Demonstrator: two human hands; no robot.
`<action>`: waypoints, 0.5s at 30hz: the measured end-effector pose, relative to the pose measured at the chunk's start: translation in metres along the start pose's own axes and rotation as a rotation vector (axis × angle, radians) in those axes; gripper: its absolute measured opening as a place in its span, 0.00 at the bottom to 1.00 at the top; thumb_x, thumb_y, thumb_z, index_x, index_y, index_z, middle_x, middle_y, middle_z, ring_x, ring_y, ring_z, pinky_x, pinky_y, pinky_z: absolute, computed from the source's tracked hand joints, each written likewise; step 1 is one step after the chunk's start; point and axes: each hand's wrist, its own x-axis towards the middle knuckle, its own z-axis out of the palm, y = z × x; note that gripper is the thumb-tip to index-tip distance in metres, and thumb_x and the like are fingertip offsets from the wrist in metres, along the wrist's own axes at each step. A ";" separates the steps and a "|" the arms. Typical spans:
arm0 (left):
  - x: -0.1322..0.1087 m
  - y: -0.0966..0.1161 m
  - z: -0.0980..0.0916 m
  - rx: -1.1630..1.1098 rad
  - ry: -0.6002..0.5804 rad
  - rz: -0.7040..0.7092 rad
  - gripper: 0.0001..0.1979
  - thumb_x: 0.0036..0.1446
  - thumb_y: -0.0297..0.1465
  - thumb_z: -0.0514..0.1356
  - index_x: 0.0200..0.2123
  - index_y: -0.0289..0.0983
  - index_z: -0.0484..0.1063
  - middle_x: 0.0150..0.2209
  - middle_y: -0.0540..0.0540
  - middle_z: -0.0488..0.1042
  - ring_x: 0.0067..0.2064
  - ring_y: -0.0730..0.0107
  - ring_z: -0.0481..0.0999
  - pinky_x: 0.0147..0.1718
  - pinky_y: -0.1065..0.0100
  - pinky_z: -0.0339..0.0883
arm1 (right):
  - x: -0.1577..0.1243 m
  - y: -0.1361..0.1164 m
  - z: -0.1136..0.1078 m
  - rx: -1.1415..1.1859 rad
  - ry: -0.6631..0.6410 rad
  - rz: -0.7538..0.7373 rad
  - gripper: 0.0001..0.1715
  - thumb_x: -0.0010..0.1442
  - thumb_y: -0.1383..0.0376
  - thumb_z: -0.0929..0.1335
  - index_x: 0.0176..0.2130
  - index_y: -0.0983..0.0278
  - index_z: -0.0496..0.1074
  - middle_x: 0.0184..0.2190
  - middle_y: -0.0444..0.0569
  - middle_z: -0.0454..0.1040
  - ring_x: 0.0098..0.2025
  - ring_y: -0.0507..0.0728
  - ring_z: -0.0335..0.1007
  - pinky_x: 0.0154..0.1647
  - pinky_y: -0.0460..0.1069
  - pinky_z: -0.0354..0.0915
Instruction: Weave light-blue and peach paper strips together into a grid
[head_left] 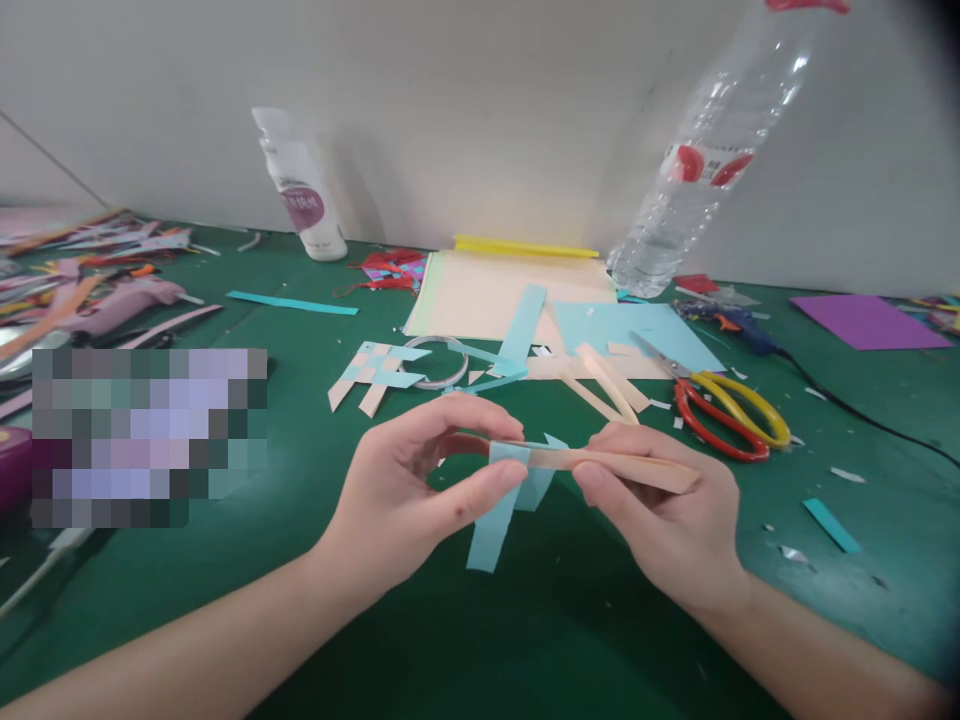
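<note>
Between my two hands, above the green table, is a piece of folded paper strips point(495, 520) in light blue and peach. My left hand point(427, 490) pinches its left end, thumb in front on the blue fold and fingers behind. With thumb and fingers, my right hand point(667, 510) grips the peach strip point(622, 465) that runs out to the right. Two blue ends hang down below the fingers. Just beyond my left hand lies a woven blue and peach paper piece point(379, 370), beside a roll of tape point(439, 362).
Red and yellow scissors point(724, 410) lie right of loose strips and blue paper point(637, 330). Behind stand a white bottle point(304, 190) and a leaning clear plastic bottle point(720, 150). A blue glue gun point(735, 325) trails a cord rightward. Paper scraps and a pink glue gun point(124, 300) lie left.
</note>
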 end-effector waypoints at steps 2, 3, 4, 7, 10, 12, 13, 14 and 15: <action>0.000 -0.001 0.000 -0.021 0.008 -0.012 0.07 0.51 0.24 0.63 0.34 0.41 0.74 0.32 0.51 0.73 0.35 0.76 0.73 0.32 0.77 0.70 | 0.000 0.000 0.001 -0.006 0.010 0.000 0.06 0.54 0.72 0.69 0.28 0.62 0.74 0.21 0.39 0.70 0.22 0.46 0.63 0.21 0.41 0.61; 0.000 -0.002 0.000 -0.034 0.008 -0.020 0.06 0.52 0.24 0.63 0.33 0.41 0.74 0.31 0.52 0.73 0.34 0.76 0.72 0.30 0.77 0.69 | 0.000 0.000 0.001 -0.006 0.010 -0.001 0.06 0.54 0.72 0.69 0.28 0.62 0.74 0.21 0.39 0.70 0.23 0.46 0.63 0.21 0.41 0.62; 0.000 -0.002 0.001 -0.045 0.007 -0.030 0.06 0.52 0.24 0.63 0.32 0.41 0.74 0.30 0.52 0.73 0.32 0.77 0.72 0.29 0.77 0.69 | 0.000 0.000 0.001 -0.005 0.005 -0.002 0.06 0.54 0.72 0.69 0.28 0.62 0.74 0.21 0.39 0.70 0.23 0.46 0.63 0.21 0.41 0.62; 0.002 -0.003 0.002 -0.062 0.014 -0.055 0.05 0.53 0.24 0.62 0.30 0.40 0.74 0.29 0.52 0.72 0.31 0.77 0.72 0.28 0.77 0.69 | 0.000 0.000 0.001 0.011 -0.006 0.004 0.06 0.54 0.72 0.69 0.29 0.62 0.75 0.21 0.40 0.71 0.23 0.47 0.64 0.20 0.42 0.61; 0.002 -0.002 0.002 -0.054 0.029 -0.068 0.04 0.53 0.25 0.62 0.30 0.40 0.74 0.29 0.51 0.73 0.32 0.76 0.72 0.29 0.77 0.69 | -0.001 -0.001 0.001 0.031 -0.008 0.010 0.06 0.54 0.72 0.69 0.29 0.62 0.74 0.21 0.41 0.71 0.22 0.47 0.64 0.20 0.43 0.62; 0.002 -0.002 0.002 -0.049 0.040 -0.072 0.04 0.53 0.25 0.62 0.29 0.40 0.74 0.29 0.51 0.74 0.32 0.76 0.73 0.29 0.76 0.70 | 0.000 -0.001 0.001 0.038 -0.008 0.009 0.06 0.53 0.73 0.69 0.28 0.62 0.74 0.21 0.41 0.71 0.22 0.48 0.64 0.20 0.43 0.62; 0.002 -0.002 0.002 -0.047 0.045 -0.076 0.04 0.53 0.25 0.63 0.29 0.40 0.74 0.29 0.51 0.74 0.32 0.75 0.73 0.29 0.76 0.70 | 0.000 -0.001 0.001 0.039 -0.005 0.006 0.06 0.53 0.73 0.69 0.28 0.62 0.74 0.21 0.41 0.71 0.22 0.48 0.64 0.20 0.43 0.62; 0.002 -0.002 0.002 -0.044 0.050 -0.080 0.03 0.53 0.26 0.63 0.29 0.40 0.74 0.29 0.51 0.75 0.32 0.74 0.74 0.29 0.75 0.70 | 0.000 -0.001 0.001 0.040 -0.004 0.003 0.07 0.53 0.73 0.69 0.27 0.62 0.74 0.21 0.41 0.71 0.22 0.48 0.64 0.20 0.43 0.62; 0.002 -0.001 0.003 -0.040 0.055 -0.086 0.02 0.52 0.27 0.63 0.29 0.39 0.74 0.29 0.51 0.75 0.32 0.74 0.74 0.28 0.75 0.70 | 0.000 -0.001 0.001 0.040 -0.002 -0.001 0.07 0.53 0.73 0.69 0.27 0.63 0.74 0.21 0.42 0.71 0.23 0.48 0.64 0.20 0.43 0.63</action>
